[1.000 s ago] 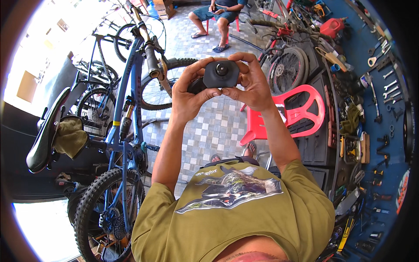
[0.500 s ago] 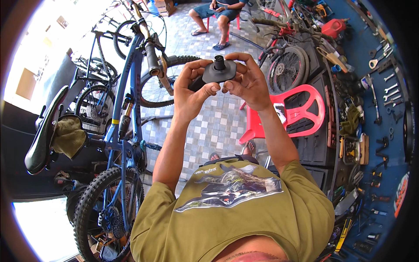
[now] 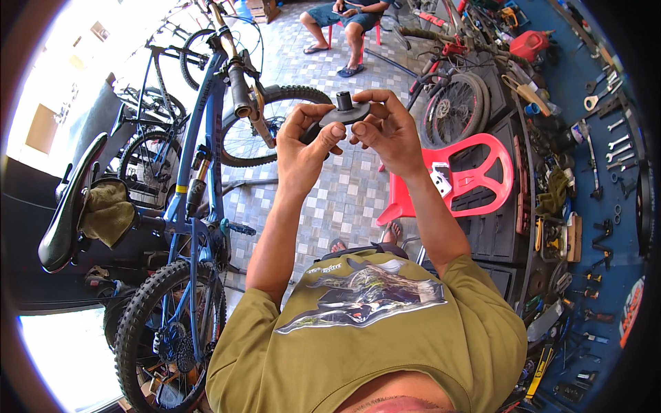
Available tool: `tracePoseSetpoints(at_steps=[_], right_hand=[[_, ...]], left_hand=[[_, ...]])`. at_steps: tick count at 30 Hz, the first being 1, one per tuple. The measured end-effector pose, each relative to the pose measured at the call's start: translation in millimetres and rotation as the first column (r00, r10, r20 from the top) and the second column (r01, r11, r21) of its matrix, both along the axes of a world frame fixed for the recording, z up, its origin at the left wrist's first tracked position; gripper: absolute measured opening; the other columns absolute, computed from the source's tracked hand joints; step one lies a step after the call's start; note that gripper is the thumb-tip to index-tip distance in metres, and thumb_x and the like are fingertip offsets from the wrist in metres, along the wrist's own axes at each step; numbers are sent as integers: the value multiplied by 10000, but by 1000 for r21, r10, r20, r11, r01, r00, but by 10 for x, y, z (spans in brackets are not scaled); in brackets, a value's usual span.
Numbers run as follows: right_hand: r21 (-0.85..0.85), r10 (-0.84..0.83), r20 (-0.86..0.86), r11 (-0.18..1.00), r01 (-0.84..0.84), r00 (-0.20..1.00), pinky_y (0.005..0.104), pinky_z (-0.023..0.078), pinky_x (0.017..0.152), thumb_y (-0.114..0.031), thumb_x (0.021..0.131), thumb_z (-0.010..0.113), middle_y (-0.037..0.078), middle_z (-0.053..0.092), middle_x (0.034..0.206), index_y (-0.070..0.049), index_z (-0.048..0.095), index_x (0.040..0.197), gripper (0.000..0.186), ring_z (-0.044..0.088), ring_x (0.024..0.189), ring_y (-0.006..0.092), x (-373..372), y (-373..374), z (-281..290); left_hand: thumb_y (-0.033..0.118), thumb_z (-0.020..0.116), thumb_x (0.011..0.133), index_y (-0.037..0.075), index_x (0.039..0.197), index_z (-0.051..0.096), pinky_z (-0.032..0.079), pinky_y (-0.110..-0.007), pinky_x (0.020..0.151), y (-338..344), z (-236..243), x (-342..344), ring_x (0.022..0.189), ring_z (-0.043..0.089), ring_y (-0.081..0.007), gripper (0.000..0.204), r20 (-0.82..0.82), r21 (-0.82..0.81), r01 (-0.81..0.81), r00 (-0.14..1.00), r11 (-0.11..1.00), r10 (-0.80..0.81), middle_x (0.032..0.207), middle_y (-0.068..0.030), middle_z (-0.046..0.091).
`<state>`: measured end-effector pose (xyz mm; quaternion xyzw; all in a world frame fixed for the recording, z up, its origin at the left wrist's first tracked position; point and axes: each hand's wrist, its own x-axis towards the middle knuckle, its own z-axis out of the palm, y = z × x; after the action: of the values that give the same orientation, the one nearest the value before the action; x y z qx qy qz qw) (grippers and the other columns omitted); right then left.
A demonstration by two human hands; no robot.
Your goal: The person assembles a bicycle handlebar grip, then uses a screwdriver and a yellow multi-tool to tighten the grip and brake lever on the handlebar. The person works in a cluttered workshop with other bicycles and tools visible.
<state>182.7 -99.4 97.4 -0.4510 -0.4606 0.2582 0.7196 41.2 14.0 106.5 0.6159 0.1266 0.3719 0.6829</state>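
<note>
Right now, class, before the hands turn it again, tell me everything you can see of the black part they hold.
The black part has a thin, flat plate with a short, round post rising from its upper face. It looks matt, like plastic or rubber. It is held in the air above the tiled floor, post upward, the plate tilted with its right side higher. The left hand and right hand grip its opposite sides; fingers hide its underside.

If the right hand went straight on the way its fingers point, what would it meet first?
The black part, which the right hand is touching; past that, probably the left hand, though depth is unclear.
</note>
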Motion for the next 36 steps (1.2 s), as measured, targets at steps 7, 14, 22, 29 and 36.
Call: tracePoseSetpoints(at_steps=[7,14,22,29,36], right_hand=[[7,-47,48,999,47,998,215,502,706,-62,929,771,29,707,1007,-34,570,1258,386,633,803,51,-18,-30,-50],[27,-126,142,992,123,982,228,501,694,-14,927,738,28,710,1053,-52,581,1249,360,656,868,61,-23,-31,-125],[47,-258,463,962,267,848,255,528,692,66,845,725,58,708,1313,-125,596,1220,440,703,938,151,5,-146,-111],[122,-316,529,947,298,787,267,531,663,58,834,751,55,704,1304,-133,600,1284,512,705,988,163,-38,-192,-3],[58,-268,505,959,277,820,267,523,621,-94,885,798,66,719,1121,-68,648,1296,437,673,868,128,34,-133,-136]], left_hand=[[213,801,923,-36,1153,630,592,-262,614,-38,1,-30,828,703,-143,380,-38,-36,34,999,999,-36,981,-94,705],[193,817,901,-15,1245,629,581,-256,645,-59,-80,-30,851,697,-140,444,7,-34,61,998,998,-61,1038,-105,701],[217,917,776,32,1366,634,546,-299,906,108,-146,-136,1028,669,-138,681,-47,311,70,997,948,-58,1128,-52,710],[284,908,768,11,1312,658,556,-291,869,133,-163,-132,993,677,-137,658,-11,356,59,998,933,-59,1092,-62,718],[316,694,1010,-23,1059,715,563,-258,630,113,-230,-78,745,655,-101,343,-124,90,80,990,993,-69,885,-70,717]])
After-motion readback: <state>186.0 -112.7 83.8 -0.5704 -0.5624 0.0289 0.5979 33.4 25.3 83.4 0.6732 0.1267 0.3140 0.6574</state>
